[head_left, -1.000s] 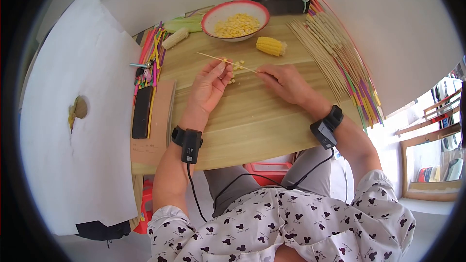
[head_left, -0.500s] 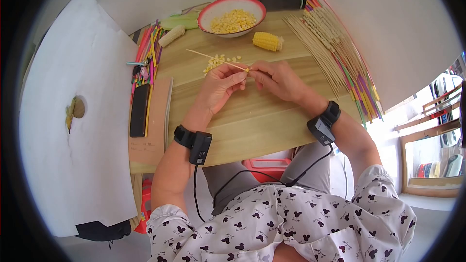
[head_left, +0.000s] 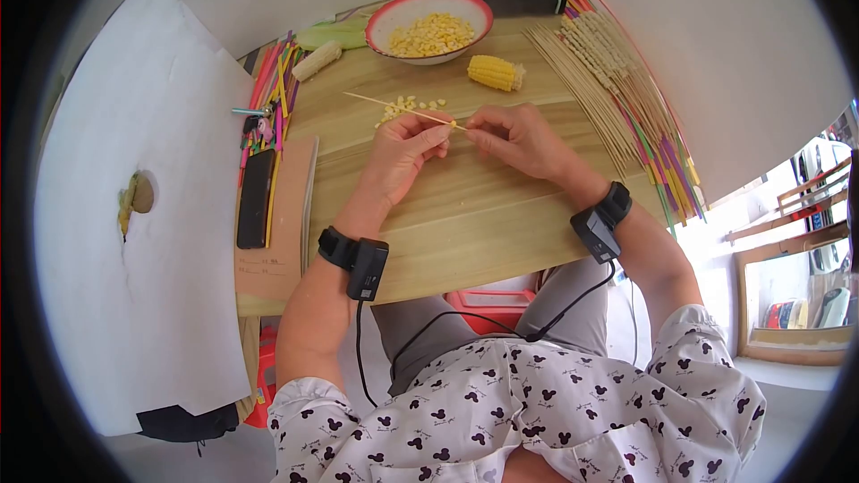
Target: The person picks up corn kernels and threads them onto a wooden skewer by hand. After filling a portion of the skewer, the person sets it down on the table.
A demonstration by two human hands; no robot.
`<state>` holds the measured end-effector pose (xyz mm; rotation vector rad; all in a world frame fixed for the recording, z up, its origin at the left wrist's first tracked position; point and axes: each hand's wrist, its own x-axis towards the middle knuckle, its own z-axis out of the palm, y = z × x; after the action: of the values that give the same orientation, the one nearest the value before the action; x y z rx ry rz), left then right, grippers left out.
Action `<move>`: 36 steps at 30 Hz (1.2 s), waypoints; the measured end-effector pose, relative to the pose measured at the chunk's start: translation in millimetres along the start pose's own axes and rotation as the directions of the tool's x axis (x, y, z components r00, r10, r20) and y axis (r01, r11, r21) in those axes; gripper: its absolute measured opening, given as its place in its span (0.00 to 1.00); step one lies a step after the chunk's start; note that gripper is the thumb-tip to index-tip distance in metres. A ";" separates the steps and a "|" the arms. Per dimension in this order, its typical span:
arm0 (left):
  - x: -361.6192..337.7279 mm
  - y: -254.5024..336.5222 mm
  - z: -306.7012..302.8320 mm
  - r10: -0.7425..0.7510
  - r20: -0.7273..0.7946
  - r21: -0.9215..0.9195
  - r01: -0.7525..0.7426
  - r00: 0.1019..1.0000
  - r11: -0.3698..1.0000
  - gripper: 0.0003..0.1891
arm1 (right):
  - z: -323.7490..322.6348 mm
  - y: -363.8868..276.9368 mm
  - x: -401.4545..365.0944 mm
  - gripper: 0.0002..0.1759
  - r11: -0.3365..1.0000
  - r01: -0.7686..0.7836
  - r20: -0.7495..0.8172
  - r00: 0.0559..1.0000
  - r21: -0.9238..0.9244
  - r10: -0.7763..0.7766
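A thin wooden skewer (head_left: pixel 386 105) slants across my fingers, with a yellow corn kernel (head_left: pixel 454 124) near its right end. My left hand (head_left: pixel 410 145) is closed, pinching the skewer just left of the kernel. On the other side, my right hand (head_left: pixel 521 139) is closed with thumb and forefinger on the skewer's right end. Loose corn kernels (head_left: pixel 404 105) lie on the table just beyond my left hand. A partly stripped corn cob (head_left: pixel 495 73) rests farther back, beyond my right hand.
A red-rimmed bowl (head_left: pixel 380 9) of kernels stands at the back, near a bare cob (head_left: pixel 318 61). Bundled skewers (head_left: pixel 586 94) lie on the right. At left are coloured sticks (head_left: pixel 284 80), a black phone (head_left: pixel 257 199) and a brown notebook (head_left: pixel 291 241). White panels flank the wooden table (head_left: pixel 429 250).
My right hand has shifted slightly right, away from the kernel, and more of the skewer's right end shows between my hands. My left hand stays nearly in place.
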<state>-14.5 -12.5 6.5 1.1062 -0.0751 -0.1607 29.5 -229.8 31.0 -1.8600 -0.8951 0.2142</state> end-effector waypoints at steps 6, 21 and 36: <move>-1.0 -0.4 3.3 -0.001 0.037 0.024 0.000 0.999 1.000 0.11 | -0.4 -9.7 0.2 0.07 0.998 0.042 0.011 0.999 -0.038 -0.042; 7.6 11.5 -29.9 0.464 -0.259 0.600 -0.235 0.847 0.765 0.07 | -21.2 19.8 2.0 0.10 0.981 0.009 -0.215 0.975 -0.191 -0.051; -3.2 13.9 -8.0 0.423 0.271 0.957 -0.288 0.865 -0.024 0.05 | -29.5 29.3 0.9 0.09 0.937 0.069 -0.165 0.977 -0.343 -0.132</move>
<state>-15.3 1.2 15.4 2.5097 -0.4515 0.5770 59.5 -256.4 20.1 -2.0992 -0.9369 -0.1869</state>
